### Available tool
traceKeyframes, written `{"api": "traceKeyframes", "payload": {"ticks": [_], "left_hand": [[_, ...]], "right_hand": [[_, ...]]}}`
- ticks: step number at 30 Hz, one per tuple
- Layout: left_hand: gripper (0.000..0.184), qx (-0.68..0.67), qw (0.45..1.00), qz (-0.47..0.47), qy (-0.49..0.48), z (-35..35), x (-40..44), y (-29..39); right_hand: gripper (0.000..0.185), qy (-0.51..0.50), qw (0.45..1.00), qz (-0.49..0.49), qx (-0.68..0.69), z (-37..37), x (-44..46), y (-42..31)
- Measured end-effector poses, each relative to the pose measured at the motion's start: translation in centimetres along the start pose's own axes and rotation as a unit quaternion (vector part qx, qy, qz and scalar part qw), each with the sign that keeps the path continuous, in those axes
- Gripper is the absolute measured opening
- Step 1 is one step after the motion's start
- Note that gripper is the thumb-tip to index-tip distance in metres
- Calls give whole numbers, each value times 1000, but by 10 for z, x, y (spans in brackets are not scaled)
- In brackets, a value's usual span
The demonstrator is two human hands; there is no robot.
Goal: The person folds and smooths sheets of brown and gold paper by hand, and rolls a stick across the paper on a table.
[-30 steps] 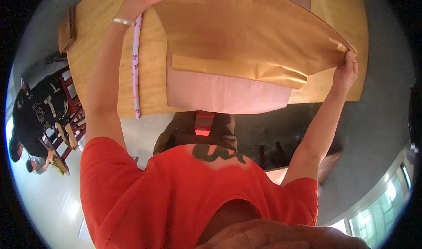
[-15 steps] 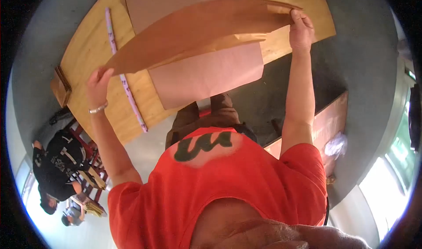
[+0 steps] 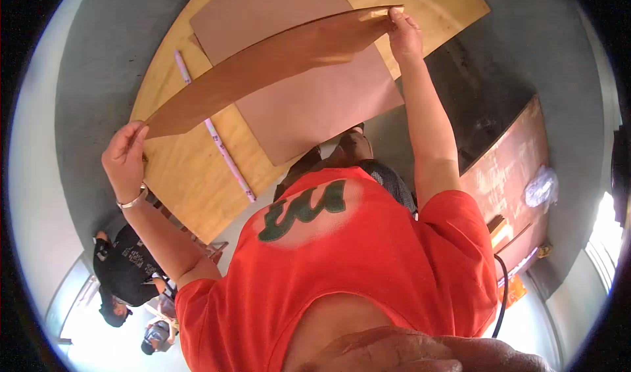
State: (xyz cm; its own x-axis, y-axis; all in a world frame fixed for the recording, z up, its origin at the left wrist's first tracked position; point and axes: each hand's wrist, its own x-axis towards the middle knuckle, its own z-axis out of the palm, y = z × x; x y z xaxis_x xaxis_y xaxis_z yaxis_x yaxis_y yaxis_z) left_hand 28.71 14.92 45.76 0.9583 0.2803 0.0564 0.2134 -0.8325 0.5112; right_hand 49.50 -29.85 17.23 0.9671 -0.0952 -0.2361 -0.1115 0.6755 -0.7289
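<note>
A wide sheet of brown paper, bowed along its length, is stretched between my hands above the table. My left hand pinches its left end, thumb against the fingers. At the opposite end, my right hand grips the corner, where a folded edge catches the light. Beneath the raised sheet, more brown paper lies flat on the wooden table. A thin lilac patterned stick rests left of that flat paper, partly covered by the held sheet.
Two other people are at the lower left, one in a black shirt. To the right stands a reddish-brown board surface with a crumpled clear plastic bag on it. A black cable hangs beside my right side.
Both hands keep hold of the brown paper and have shifted left in view, my left hand also lower. The view has turned, bringing more of the right-hand board into sight.
</note>
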Motion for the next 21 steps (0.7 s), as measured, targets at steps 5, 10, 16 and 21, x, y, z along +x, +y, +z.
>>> {"api": "traceKeyframes", "payload": {"ticks": [5, 10, 16, 21], "left_hand": [[10, 66, 996, 41, -32, -32, 18, 81], [13, 130, 986, 57, -84, -44, 25, 126], [13, 182, 980, -7, -83, -40, 28, 167], [13, 222, 972, -45, -68, -46, 37, 188]], "right_hand": [[9, -5, 998, 12, 66, -8, 6, 29], [10, -24, 993, 81, 88, -17, 19, 73], [12, 26, 979, 160, 121, 2, 20, 117], [13, 44, 966, 196, 160, 25, 8, 130]]}}
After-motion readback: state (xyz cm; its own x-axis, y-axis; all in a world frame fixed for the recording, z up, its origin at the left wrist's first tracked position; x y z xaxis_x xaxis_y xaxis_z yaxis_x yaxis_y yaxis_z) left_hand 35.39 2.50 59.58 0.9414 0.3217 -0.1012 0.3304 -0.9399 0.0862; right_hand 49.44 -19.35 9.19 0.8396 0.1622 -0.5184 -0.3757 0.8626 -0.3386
